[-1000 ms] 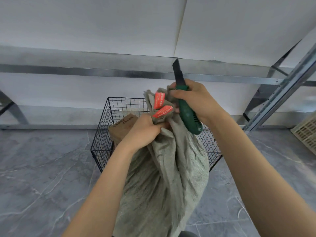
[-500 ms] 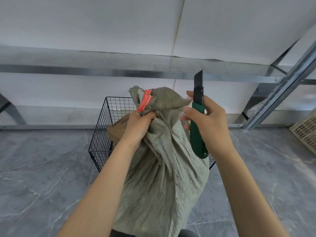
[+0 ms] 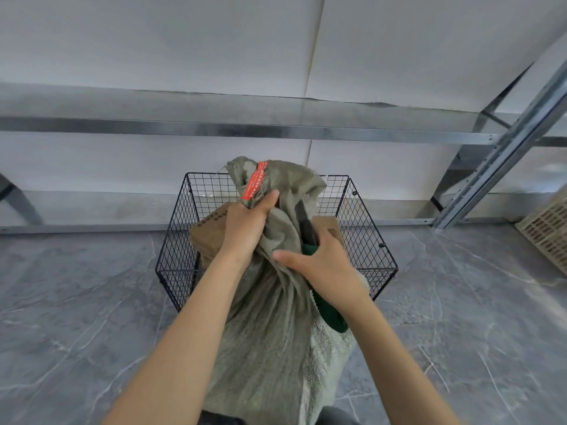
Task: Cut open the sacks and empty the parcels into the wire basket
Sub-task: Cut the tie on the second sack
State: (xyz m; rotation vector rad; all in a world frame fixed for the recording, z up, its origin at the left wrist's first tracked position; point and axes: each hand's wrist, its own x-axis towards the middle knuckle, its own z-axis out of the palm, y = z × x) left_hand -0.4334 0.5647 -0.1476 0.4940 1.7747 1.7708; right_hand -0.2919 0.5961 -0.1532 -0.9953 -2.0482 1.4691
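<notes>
2 bare hands are working on 1 grey-green woven sack, which is standing upright on the grey veined floor at the near side of the wire basket. The sack's bunched top is rising above the basket's rim and hiding the middle of its near wall.

The left hand is gripping the sack's gathered neck, with its fingers curling tightly round the cloth just below a strip of orange-red tape that is running up the neck.

The right hand is holding a utility knife, its fingers wrapping the green handle while the thumb is stretching out straight onto the cloth. The dark blade is pointing up and away, lying against the right side of the neck, just beside the left hand. Whether the edge is biting into the cloth cannot be told.

The basket is sitting on the floor in front of the bottom rail of a metal rack and is holding 2 brown cardboard parcels. 1 printed parcel is lying toward the basket's left wall, and 1 plain parcel is showing toward its right wall, behind the right hand. At the right edge of the floor, 1 beige slatted crate is resting well apart from the basket.
</notes>
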